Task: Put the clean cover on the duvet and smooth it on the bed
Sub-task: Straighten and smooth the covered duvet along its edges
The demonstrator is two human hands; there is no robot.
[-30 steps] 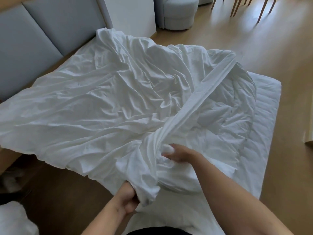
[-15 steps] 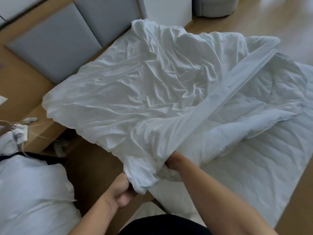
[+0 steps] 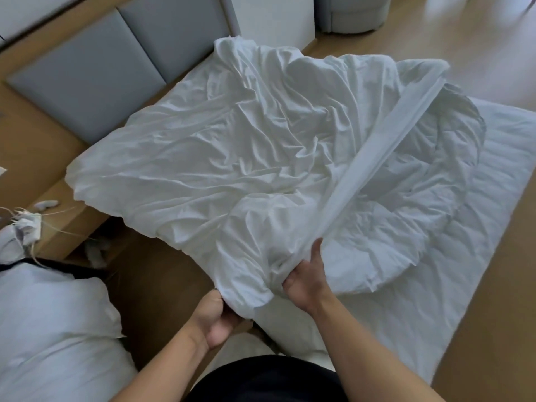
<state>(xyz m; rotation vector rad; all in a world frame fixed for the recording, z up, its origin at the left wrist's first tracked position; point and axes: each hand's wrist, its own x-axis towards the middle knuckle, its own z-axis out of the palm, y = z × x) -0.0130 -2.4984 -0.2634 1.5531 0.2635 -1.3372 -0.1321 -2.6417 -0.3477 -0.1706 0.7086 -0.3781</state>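
Observation:
A crumpled white duvet cover point(image 3: 232, 158) lies spread over the bed, its hemmed opening point(image 3: 385, 158) stretched in a taut band toward the far right. The quilted duvet point(image 3: 412, 216) shows inside that opening. My left hand point(image 3: 216, 317) grips the cover's near corner from below. My right hand point(image 3: 304, 280) grips the bunched near end of the hem band just right of that corner. The white quilted mattress point(image 3: 478, 242) lies under it all.
A grey padded headboard point(image 3: 95, 85) and wooden ledge point(image 3: 34, 158) run along the left. White bedding point(image 3: 49, 329) is piled at the lower left, with a tangle of cord and cloth point(image 3: 26, 224) above it. Wood floor lies right; a grey chair point(image 3: 353, 13) stands far back.
My right hand has come out from under the cover and now grips the hem band from outside. My view has shifted left and nearer. My left hand keeps its grip on the corner.

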